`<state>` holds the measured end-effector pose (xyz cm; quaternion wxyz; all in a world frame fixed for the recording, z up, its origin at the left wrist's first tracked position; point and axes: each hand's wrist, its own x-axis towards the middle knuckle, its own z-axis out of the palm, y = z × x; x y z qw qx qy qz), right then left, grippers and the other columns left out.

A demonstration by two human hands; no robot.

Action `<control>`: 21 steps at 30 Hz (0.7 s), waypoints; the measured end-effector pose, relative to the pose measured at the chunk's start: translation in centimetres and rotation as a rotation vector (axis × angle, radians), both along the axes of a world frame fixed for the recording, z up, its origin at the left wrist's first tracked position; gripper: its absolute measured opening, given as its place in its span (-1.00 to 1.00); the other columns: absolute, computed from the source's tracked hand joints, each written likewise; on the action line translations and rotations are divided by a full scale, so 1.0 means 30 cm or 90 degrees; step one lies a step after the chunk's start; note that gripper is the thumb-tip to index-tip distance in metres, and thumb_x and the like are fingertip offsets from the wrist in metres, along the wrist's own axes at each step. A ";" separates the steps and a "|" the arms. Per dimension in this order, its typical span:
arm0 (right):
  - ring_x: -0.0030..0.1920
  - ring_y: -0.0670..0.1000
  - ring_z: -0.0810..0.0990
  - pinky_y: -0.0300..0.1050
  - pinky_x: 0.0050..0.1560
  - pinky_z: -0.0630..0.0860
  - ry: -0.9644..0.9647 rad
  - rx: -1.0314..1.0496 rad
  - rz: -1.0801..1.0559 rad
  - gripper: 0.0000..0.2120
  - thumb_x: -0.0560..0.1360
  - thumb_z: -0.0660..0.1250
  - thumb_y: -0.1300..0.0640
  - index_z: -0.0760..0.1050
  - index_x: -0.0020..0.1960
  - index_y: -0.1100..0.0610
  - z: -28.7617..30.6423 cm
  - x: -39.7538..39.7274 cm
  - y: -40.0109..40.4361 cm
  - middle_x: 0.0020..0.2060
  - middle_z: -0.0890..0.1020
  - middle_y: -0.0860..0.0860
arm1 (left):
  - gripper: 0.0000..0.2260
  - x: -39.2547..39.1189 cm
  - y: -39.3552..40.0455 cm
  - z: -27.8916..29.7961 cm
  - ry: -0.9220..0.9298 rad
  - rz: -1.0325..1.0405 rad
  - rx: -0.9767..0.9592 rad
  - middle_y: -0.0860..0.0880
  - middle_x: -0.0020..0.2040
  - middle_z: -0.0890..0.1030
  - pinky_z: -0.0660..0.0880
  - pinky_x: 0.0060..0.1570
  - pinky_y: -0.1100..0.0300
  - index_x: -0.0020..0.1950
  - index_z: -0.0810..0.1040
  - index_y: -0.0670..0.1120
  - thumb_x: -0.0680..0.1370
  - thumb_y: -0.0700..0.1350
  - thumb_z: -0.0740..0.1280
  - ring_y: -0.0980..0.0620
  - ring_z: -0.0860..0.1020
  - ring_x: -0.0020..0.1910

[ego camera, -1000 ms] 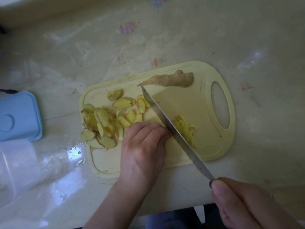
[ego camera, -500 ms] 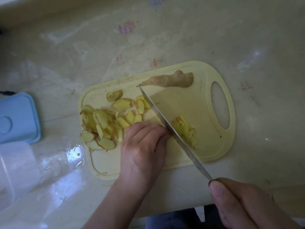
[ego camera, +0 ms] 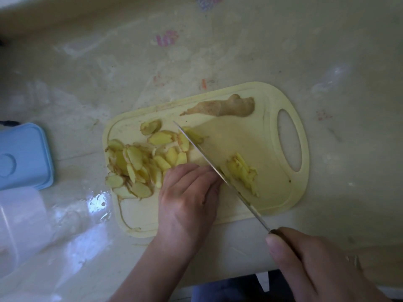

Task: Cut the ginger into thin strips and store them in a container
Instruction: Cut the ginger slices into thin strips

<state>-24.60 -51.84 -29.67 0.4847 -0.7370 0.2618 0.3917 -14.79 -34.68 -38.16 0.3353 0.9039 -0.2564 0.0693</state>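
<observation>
The right hand [ego camera: 316,264] grips the knife [ego camera: 218,171]; its blade touches the curled fingers [ego camera: 196,173] of the left hand [ego camera: 187,201], pressing ginger slices [ego camera: 135,158] on the cutting board [ego camera: 272,101].

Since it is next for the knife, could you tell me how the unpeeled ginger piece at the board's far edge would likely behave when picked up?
The ginger piece looks solid and knobby, so probably stiff. Its irregular shape suggests wobbling rather than rolling. The matt skin probably grips well.
</observation>
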 end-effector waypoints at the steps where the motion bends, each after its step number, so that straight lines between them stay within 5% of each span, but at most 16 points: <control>1: -0.48 -0.46 0.49 -0.62 -0.48 0.27 -0.065 -0.014 0.005 -0.04 -0.10 -0.23 -0.84 0.45 -0.21 -0.15 -0.007 0.009 0.007 -0.37 0.65 -0.22 | -0.93 -0.005 -0.001 0.000 0.002 0.004 -0.002 0.01 -0.12 0.72 0.56 -0.06 0.08 -0.13 0.72 -0.18 0.53 -0.27 0.45 -0.09 0.66 -0.13; 3: -0.27 -0.43 0.56 -0.56 -0.33 0.37 -0.178 -0.091 0.012 -0.04 0.12 -0.35 -0.79 0.44 0.00 -0.18 -0.018 0.021 0.016 -0.13 0.58 -0.43 | -0.91 -0.006 0.000 -0.002 0.005 0.006 0.005 0.01 -0.10 0.72 0.56 -0.04 0.08 -0.11 0.73 -0.17 0.55 -0.25 0.43 -0.07 0.65 -0.12; 4: -0.22 -0.35 0.58 -0.45 -0.26 0.41 -0.184 -0.095 0.005 -0.11 0.14 -0.37 -0.77 0.40 0.02 -0.26 -0.015 0.024 0.023 -0.19 0.59 -0.40 | -0.89 -0.009 -0.001 -0.004 0.006 0.005 0.005 0.01 -0.10 0.72 0.56 -0.03 0.08 -0.10 0.73 -0.16 0.57 -0.23 0.41 -0.06 0.64 -0.11; 6: -0.34 -0.14 0.56 -0.26 -0.33 0.38 -0.173 -0.032 -0.025 -0.22 0.21 -0.23 -0.75 0.45 -0.15 -0.20 -0.013 0.017 0.015 -0.41 0.57 -0.16 | -0.88 -0.018 0.001 -0.008 -0.001 0.000 0.009 0.00 -0.09 0.72 0.55 -0.03 0.08 -0.10 0.73 -0.16 0.58 -0.21 0.40 -0.04 0.61 -0.09; 9: -0.55 -0.06 0.39 -0.31 -0.46 0.30 -0.149 0.062 -0.088 -0.07 0.19 -0.04 -0.78 0.44 -0.23 0.09 0.003 0.016 -0.044 -0.53 0.46 0.05 | -0.94 -0.030 0.002 -0.015 -0.012 -0.006 0.025 0.00 -0.08 0.72 0.55 -0.09 0.00 -0.10 0.73 -0.14 0.55 -0.21 0.46 -0.07 0.62 -0.10; 14: -0.61 -0.06 0.20 -0.30 -0.54 0.18 -0.059 0.242 -0.219 -0.23 0.13 0.31 -0.68 0.36 -0.35 0.06 0.063 0.041 -0.153 -0.52 0.28 0.02 | -0.96 -0.013 -0.065 -0.021 -0.018 -0.024 0.037 0.00 -0.10 0.71 0.55 -0.11 -0.02 -0.10 0.72 -0.10 0.54 -0.18 0.47 -0.09 0.62 -0.14; 21: -0.53 -0.10 0.20 -0.26 -0.51 0.20 -0.089 0.171 -0.064 -0.40 0.52 0.06 -0.47 0.33 -0.24 0.08 0.072 0.047 -0.245 -0.49 0.29 -0.07 | -0.84 -0.002 -0.068 0.031 0.002 -0.053 0.058 -0.01 -0.07 0.71 0.53 -0.03 0.07 -0.08 0.72 -0.13 0.43 -0.33 0.42 -0.05 0.60 -0.10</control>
